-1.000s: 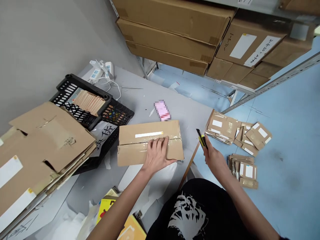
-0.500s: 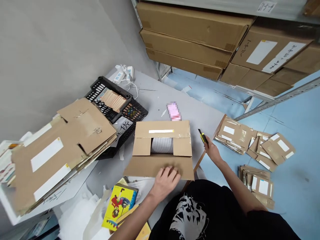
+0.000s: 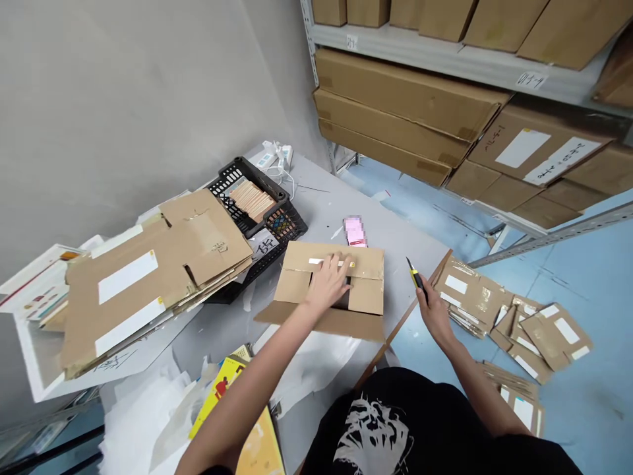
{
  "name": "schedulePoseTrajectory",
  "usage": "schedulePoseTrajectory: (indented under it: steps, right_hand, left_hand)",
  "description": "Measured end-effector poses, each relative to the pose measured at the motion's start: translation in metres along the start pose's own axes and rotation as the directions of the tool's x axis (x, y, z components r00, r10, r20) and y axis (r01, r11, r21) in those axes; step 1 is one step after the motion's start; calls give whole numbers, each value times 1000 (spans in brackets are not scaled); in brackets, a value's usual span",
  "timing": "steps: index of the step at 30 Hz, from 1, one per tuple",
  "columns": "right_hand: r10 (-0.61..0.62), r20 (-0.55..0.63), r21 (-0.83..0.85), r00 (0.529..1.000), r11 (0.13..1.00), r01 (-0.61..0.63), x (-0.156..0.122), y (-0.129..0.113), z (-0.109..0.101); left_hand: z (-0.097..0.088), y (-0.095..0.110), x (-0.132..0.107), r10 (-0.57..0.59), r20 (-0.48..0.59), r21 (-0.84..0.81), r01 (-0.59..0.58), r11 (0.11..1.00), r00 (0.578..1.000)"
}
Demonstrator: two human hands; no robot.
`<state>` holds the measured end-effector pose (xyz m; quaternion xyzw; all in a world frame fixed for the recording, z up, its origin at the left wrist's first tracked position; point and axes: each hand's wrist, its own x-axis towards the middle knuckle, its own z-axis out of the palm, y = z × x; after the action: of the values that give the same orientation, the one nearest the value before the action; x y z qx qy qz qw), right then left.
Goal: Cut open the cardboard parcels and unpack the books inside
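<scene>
I judge the cardboard carton (image 3: pixel 366 297), right of the plastic crate (image 3: pixel 299 229) on the tabletop (image 3: pixel 403 254), light but stiff, best held by its sides; left fingers (image 3: pixel 333 265) spread over its far flap (image 3: pixel 299 256), right fingers (image 3: pixel 431 297) gripping a utility knife (image 3: pixel 414 277).

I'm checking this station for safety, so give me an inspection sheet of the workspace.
Surface: grey table under the box.
Job's things: box, near flap folded out; cutter, blade exposed.
Clutter: phone, crate, cardboard stack.
Hands: left hand over the far flap, contact unclear; right hand holding cutter.
Cables: white cord by power strip.
Surroundings: shelf bearing cartons; flattened boxes above blue floor.
</scene>
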<state>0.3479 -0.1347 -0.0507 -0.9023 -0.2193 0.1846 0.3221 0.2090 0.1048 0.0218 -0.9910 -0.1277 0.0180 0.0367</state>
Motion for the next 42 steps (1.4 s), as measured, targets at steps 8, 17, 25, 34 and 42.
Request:
schedulePoseTrajectory:
  steps: [8, 17, 25, 34, 42]
  right_hand:
    - [45, 36, 27, 998, 999, -46, -4, 10, 15]
    - [-401, 180, -52, 898, 908, 416, -18, -23, -29]
    - [-573, 219, -195, 790, 768, 611, -1, 3, -42]
    - [-425, 224, -245, 877, 846, 473, 40, 19, -23]
    - [-262, 342, -448, 903, 799, 401, 74, 22, 70]
  left_hand:
    - [11, -29, 57, 138, 329, 49, -163, 985, 934]
    - [3, -25, 44, 153, 241, 41, -167, 985, 958]
    - [-36, -42, 58, -33, 364, -21, 44, 999, 931]
    - [-46, -91, 88, -200, 370, -51, 235, 971, 907]
    - [8, -139, 81, -345, 458, -23, 399, 917, 819]
